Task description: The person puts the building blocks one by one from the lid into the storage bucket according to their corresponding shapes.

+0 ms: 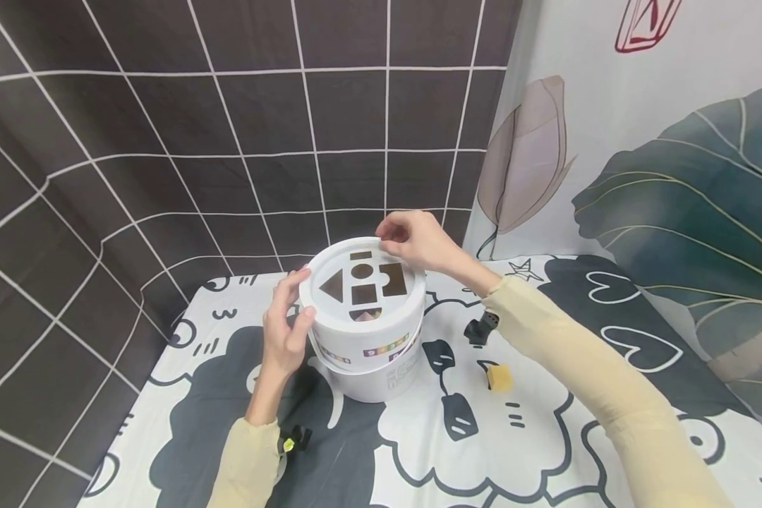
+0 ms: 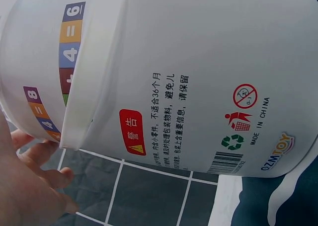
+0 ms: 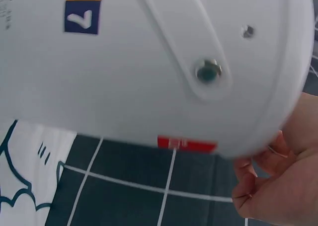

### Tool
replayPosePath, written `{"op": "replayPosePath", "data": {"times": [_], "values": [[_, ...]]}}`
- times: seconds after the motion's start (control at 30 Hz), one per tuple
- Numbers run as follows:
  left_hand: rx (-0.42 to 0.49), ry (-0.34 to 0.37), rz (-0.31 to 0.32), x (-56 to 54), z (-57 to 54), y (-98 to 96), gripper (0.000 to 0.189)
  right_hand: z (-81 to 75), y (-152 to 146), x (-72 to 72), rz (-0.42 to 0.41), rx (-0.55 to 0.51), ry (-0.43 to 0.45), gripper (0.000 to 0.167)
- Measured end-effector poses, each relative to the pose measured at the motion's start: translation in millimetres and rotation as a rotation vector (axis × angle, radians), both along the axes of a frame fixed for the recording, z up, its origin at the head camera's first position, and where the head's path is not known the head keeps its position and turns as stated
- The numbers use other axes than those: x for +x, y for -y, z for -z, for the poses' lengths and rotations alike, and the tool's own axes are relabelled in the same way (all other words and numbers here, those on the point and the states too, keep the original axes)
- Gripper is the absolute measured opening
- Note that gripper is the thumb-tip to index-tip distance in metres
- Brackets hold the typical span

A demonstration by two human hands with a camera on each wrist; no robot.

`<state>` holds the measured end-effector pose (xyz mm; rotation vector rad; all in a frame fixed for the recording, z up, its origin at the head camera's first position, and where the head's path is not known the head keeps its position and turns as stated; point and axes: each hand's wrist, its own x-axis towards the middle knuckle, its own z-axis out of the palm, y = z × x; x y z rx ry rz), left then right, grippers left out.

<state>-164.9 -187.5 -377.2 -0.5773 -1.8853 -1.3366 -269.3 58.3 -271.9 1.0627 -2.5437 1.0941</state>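
A white bucket [image 1: 371, 381] stands upright on the patterned cloth, topped by a white lid [image 1: 330, 259] with several shaped cut-outs, among them a triangle and a circle. My left hand [image 1: 286, 331] holds the bucket's upper left side, its thumb at the front and fingers spread along the lid's edge. At the lid's far right edge, my right hand [image 1: 419, 240] has its fingers curled and thumb against the rim. In the right wrist view, its fingertips touch the underside of the rim. Something pale and colored shows through the front half-round cut-out; the rest inside is hidden.
A small yellow block [image 1: 499, 378] lies on the cloth [image 1: 546, 423] right of the bucket. Black camera pieces sit by each wrist. A dark grid-patterned curtain [image 1: 248, 120] hangs behind and left, with a white leaf-patterned curtain [image 1: 584, 127] behind on the right.
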Motion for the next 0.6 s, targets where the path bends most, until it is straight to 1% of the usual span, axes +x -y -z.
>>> {"op": "replayPosePath", "data": {"times": [0.13,0.27,0.43,0.6], "values": [[-0.002,0.001,0.002,-0.6,0.5,-0.6,0.056,4.4,-27,3.7,0.021,-0.035,0.02,0.015],[-0.005,0.0,-0.001,-2.1,0.3,-0.6,0.057,13.8,-58,9.4,0.051,-0.042,0.044,0.016],[0.0,0.003,-0.005,-2.7,0.8,-0.9,0.058,31.2,-94,18.0,0.095,-0.027,0.087,0.015],[0.006,0.012,-0.004,-0.7,1.1,-2.3,0.058,51.0,-123,30.3,0.128,0.008,0.118,0.014]]}}
